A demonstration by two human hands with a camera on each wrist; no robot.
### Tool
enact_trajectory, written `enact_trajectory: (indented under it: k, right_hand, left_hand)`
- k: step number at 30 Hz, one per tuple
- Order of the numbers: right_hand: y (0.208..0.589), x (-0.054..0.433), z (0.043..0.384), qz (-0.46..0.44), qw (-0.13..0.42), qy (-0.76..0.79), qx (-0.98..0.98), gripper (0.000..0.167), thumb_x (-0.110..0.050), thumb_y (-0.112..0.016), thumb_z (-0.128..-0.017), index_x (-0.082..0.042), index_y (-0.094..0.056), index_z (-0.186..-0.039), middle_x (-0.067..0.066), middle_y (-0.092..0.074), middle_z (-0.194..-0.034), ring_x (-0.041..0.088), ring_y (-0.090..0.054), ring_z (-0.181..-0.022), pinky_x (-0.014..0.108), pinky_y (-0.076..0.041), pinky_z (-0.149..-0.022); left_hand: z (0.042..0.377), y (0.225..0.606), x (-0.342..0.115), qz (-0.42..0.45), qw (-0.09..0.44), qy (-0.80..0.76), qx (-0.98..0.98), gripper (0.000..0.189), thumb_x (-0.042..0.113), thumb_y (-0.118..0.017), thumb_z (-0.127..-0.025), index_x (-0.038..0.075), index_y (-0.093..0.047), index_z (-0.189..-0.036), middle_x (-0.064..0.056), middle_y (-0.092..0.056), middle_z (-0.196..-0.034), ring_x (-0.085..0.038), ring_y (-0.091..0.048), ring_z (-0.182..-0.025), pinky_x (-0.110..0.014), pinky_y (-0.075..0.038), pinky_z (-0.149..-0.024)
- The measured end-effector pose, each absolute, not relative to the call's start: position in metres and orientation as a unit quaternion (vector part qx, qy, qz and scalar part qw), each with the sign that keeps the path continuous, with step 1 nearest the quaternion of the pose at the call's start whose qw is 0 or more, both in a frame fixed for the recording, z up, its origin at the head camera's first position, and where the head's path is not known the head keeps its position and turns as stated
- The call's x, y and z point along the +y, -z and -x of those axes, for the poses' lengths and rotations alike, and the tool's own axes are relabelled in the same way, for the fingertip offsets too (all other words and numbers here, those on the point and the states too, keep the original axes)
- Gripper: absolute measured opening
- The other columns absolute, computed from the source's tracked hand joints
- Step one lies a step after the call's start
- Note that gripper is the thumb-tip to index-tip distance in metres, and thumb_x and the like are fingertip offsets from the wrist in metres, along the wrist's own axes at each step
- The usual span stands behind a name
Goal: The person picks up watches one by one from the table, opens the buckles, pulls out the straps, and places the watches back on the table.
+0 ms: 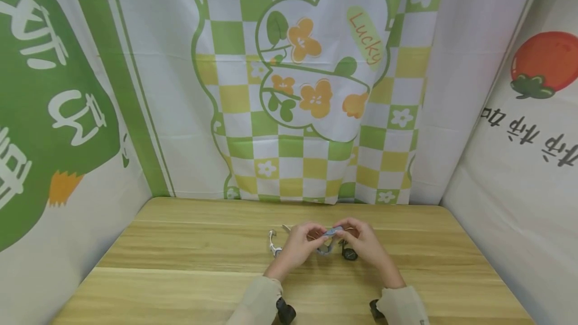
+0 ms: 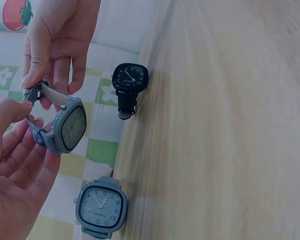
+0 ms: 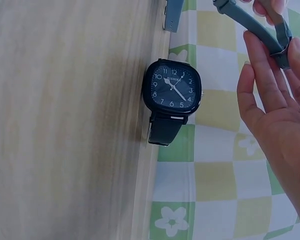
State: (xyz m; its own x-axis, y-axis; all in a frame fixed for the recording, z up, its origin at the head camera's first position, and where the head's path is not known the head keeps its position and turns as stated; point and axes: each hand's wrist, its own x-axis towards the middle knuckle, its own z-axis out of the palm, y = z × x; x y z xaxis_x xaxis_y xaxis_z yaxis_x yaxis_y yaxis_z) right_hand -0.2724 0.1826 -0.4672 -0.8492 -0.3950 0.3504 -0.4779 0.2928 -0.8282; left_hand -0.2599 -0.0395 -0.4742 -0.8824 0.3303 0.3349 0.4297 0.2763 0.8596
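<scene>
In the head view, both hands meet over the table around a blue-grey wristwatch [image 1: 331, 232]. Fingers and thumb of the left hand [image 1: 300, 245] pinch its strap; the right hand [image 1: 365, 245] pinches the strap at the buckle. Seen from the left wrist, the watch's squarish face [image 2: 72, 127] is turned sideways and the strap forms a loop. From the right wrist, the strap [image 3: 252, 25] passes between the right hand's [image 3: 280, 100] thumb and fingers. Fingers hide part of the buckle.
A black square wristwatch [image 1: 349, 252] lies on the table [image 1: 180, 245] beside the right hand. Another watch, pale [image 1: 273, 246], lies left of the left hand. Printed cloth [image 1: 293, 164] hangs behind the table, with more cloth at both sides.
</scene>
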Motion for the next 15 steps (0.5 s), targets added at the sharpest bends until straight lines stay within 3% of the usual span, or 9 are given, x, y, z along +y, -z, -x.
enact_trajectory:
  k: [4,8,15]
  right_hand:
    - [0.4665,0.1828,0.2723,-0.263,0.048,-0.537,-0.800,0.018,-0.003,-0.064,-0.104,0.009,-0.068,-0.116,0.021,-0.073,-0.107,0.019,-0.074,-0.091,0.037,-0.062,-0.087]
    - [0.4649,0.1835,0.2714,-0.258,0.056,-0.544,-0.796,0.016,-0.002,-0.064,-0.104,0.009,-0.067,-0.115,0.022,-0.073,-0.106,0.014,-0.073,-0.089,0.043,-0.063,-0.085]
    - [0.4636,0.1842,0.2707,-0.263,0.052,-0.546,-0.794,0.017,-0.002,-0.063,-0.105,0.010,-0.066,-0.116,0.024,-0.072,-0.107,0.025,-0.075,-0.092,0.044,-0.063,-0.086]
  left_hand:
    - [0.2602,0.4744,-0.0407,0.239,0.042,0.556,-0.795,0.012,0.013,-0.072,-0.102,0.004,-0.076,-0.108,-0.007,-0.075,-0.098,-0.015,-0.071,-0.088,-0.027,-0.058,-0.082]
    - [0.2599,0.4750,-0.0418,0.240,0.041,0.560,-0.792,0.011,0.012,-0.072,-0.101,0.004,-0.076,-0.107,-0.008,-0.075,-0.097,-0.016,-0.071,-0.087,-0.026,-0.058,-0.081]
    - [0.2588,0.4748,-0.0427,0.243,0.040,0.567,-0.786,0.010,0.013,-0.073,-0.101,0.005,-0.076,-0.106,-0.007,-0.075,-0.098,-0.019,-0.071,-0.088,-0.026,-0.057,-0.081]
